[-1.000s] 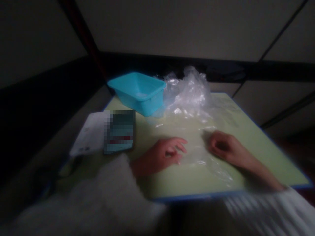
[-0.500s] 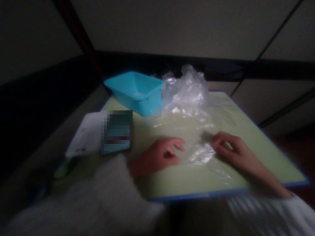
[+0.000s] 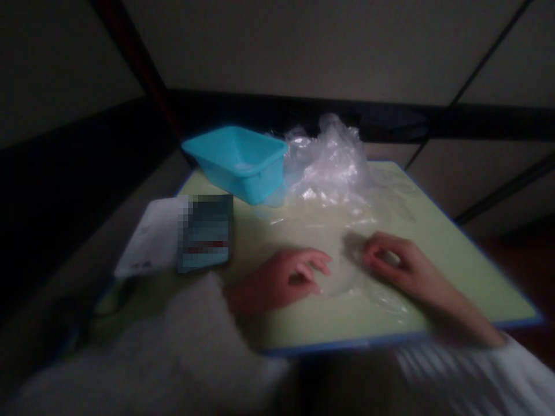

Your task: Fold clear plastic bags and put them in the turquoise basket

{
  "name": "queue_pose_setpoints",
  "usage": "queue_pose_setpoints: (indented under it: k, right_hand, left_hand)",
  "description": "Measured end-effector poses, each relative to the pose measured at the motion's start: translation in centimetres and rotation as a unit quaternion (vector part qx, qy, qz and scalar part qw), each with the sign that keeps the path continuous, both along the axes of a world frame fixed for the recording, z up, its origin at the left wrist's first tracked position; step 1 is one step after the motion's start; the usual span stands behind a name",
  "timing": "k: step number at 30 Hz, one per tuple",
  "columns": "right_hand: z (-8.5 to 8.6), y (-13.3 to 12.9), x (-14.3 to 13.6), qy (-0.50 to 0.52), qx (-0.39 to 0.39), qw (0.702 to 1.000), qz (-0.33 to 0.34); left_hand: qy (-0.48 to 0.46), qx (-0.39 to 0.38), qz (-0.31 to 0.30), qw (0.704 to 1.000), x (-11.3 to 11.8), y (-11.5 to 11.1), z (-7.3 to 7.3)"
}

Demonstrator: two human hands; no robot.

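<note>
Between my hands a thin clear plastic bag lies on the table, its outline faint against the yellow-green top. My left hand is at the bag's left side, with fingers curved and the fingertips apart from the thumb. On the other side, my right hand has thumb and fingers pinched together at the bag's upper right edge. The film between those fingers is too thin to see well. Behind both hands rises a crumpled heap of clear plastic bags.
A turquoise plastic basin stands at the back left, touching the heap. Closer on the left lie a phone-like dark device, its screen blurred out, and a white sheet or box. The table has a blue edge; panels stand behind it.
My right hand has shifted slightly left, and my left hand slightly right and down, so they are closer. The shiny creased film between them now looks flatter. Basin and heap stay put.
</note>
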State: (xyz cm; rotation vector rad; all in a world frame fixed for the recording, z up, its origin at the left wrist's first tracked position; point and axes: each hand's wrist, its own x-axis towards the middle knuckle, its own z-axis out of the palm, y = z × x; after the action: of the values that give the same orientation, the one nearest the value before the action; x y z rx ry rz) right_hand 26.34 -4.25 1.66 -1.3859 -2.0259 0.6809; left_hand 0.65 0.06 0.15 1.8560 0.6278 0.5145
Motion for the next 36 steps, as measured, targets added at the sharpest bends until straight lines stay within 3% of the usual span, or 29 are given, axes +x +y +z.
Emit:
queue_pose_setpoints:
  k: [5,8,12,16,26,31,36]
  right_hand:
    - [-0.6,0.4,-0.3,-0.040,0.102,0.993,-0.052]
    - [-0.5,-0.6,-0.4,-0.062,0.155,0.986,-0.021]
    - [0.2,-3.0,0.2,-0.132,0.127,0.978,0.098]
    - [0.1,-5.1,1.8,-0.206,0.085,0.966,0.133]
    - [-2.0,-6.8,5.8,-0.265,0.056,0.956,0.113]
    - [-2.1,-7.1,6.4,-0.247,0.047,0.962,0.107]
    - [-1.3,-6.9,6.9,-0.227,0.078,0.963,0.120]
  left_hand:
    - [0.028,0.121,-0.075,0.989,0.0,-0.2,0.6]
    - [0.051,0.156,-0.114,0.980,0.1,-0.2,0.7]
    - [0.062,0.169,-0.129,0.975,0.2,-0.3,0.6]
    - [0.066,0.173,-0.126,0.975,0.2,-0.2,0.6]
    - [0.056,0.164,-0.111,0.979,0.1,-0.1,0.7]
    - [0.066,0.250,-0.070,0.963,-0.2,0.0,0.0]
    - [0.058,0.301,-0.101,0.946,-0.2,-0.6,-0.2]
